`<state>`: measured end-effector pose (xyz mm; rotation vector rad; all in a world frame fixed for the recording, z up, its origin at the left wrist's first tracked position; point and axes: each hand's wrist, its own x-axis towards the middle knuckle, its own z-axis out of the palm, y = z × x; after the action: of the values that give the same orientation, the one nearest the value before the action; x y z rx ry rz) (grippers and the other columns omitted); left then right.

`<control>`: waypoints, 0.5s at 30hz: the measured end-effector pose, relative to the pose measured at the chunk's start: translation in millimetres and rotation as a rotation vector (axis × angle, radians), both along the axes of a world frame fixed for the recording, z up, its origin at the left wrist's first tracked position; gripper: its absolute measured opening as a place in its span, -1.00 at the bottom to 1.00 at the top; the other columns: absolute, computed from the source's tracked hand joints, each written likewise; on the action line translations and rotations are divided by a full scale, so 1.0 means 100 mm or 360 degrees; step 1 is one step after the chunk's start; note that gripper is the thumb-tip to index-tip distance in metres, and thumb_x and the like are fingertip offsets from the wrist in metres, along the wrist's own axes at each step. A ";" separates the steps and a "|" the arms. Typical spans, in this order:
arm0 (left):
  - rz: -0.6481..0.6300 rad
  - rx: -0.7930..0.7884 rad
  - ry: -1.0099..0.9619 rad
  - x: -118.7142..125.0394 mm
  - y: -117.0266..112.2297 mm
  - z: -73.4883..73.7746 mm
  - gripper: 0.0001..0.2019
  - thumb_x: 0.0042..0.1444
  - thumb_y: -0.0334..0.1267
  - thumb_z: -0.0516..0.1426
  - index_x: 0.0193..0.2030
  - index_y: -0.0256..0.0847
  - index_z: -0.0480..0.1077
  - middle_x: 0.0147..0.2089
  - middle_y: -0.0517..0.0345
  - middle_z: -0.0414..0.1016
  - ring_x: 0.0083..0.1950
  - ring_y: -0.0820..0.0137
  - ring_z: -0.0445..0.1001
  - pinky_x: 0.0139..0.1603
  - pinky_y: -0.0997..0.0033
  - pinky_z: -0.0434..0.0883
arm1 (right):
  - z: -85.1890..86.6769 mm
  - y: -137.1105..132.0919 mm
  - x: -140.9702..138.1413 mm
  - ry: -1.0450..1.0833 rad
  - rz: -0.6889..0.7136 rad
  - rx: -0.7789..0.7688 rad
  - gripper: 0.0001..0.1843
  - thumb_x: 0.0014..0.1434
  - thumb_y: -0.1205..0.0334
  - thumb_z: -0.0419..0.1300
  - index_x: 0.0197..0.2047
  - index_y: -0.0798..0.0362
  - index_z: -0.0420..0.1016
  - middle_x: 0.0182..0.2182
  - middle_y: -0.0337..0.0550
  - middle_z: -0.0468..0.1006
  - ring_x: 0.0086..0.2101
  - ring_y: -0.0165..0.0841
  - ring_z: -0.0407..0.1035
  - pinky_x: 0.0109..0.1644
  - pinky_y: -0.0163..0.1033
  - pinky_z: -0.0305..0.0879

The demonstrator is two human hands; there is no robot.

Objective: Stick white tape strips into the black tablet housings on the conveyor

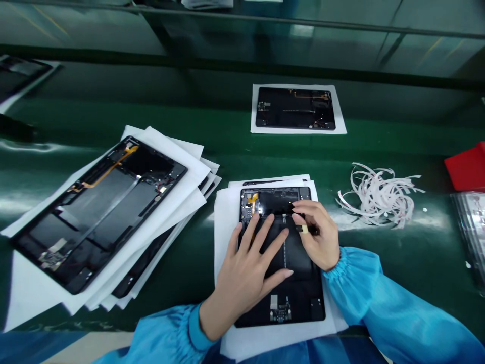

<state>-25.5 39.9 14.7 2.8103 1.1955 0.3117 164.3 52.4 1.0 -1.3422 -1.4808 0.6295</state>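
Directly before me an opened tablet housing (303, 283) lies on white paper sheets (227, 227). Its black inside shows an orange flex cable (253, 199) near the top and a small circuit board (280, 308) near the bottom. Spread flat across the housing's left and middle is my left hand (242, 270), fingers apart and holding nothing. My right hand (320, 237) is at the housing's upper right, thumb and fingers drawn together in a pinch. Whatever sits between the fingertips is too small to make out. A yellowish strip (302, 228) shows at the thumb.
Left stands a slanted stack of tablet housings (102, 202) interleaved with paper. Another housing (295, 108) lies on paper at the back. To the right are a pile of curled white strips (379, 197), a red bin (468, 167) and clear plastic trays (470, 227).
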 end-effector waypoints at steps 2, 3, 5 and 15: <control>0.0033 -0.0008 -0.0023 0.05 0.03 0.01 -0.44 0.31 0.10 0.01 0.36 -0.08 0.23 0.40 -0.14 0.21 0.41 -0.10 0.11 0.37 -0.07 -0.03 | 0.00 0.01 -0.01 -0.0007 0.0000 0.0003 -0.84 0.30 0.36 0.14 -0.10 -0.04 0.47 -0.08 -0.05 0.54 -0.11 -0.29 0.49 -0.07 -0.15 0.48; 0.0048 -0.0020 -0.0041 0.06 0.04 0.02 -0.45 0.33 0.09 -0.01 0.36 -0.12 0.23 0.39 -0.16 0.21 0.41 -0.09 0.11 0.36 -0.06 -0.01 | 0.02 0.00 -0.01 -0.0010 -0.0002 0.0008 -0.85 0.30 0.36 0.14 -0.10 -0.04 0.47 -0.08 -0.05 0.54 -0.12 -0.29 0.49 -0.09 -0.17 0.48; 0.0105 -0.0051 -0.0111 0.01 0.08 0.05 -0.50 0.36 0.03 -0.05 0.31 -0.21 0.25 0.38 -0.20 0.20 0.42 -0.05 0.08 0.35 -0.03 0.03 | 0.06 -0.02 0.02 -0.0020 -0.0023 0.0032 -0.85 0.30 0.36 0.14 -0.12 -0.03 0.47 -0.11 -0.07 0.55 -0.13 -0.30 0.49 -0.15 -0.22 0.46; 0.1024 -0.0562 -0.0386 -0.88 -0.19 -0.09 -0.67 0.28 0.05 0.00 -0.21 -0.13 0.42 0.02 -0.10 0.34 0.08 -0.03 0.35 0.06 -0.14 0.32 | 0.13 -0.31 0.37 -0.0589 -0.0061 -0.0564 -0.80 0.32 0.07 0.13 -0.08 -0.01 0.33 -0.51 -0.34 0.41 -0.60 -0.42 0.30 -0.47 -0.31 0.22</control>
<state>-113.5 21.2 6.1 1.9715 1.8421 0.4085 201.7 21.7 14.4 -1.8338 -1.6833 0.6653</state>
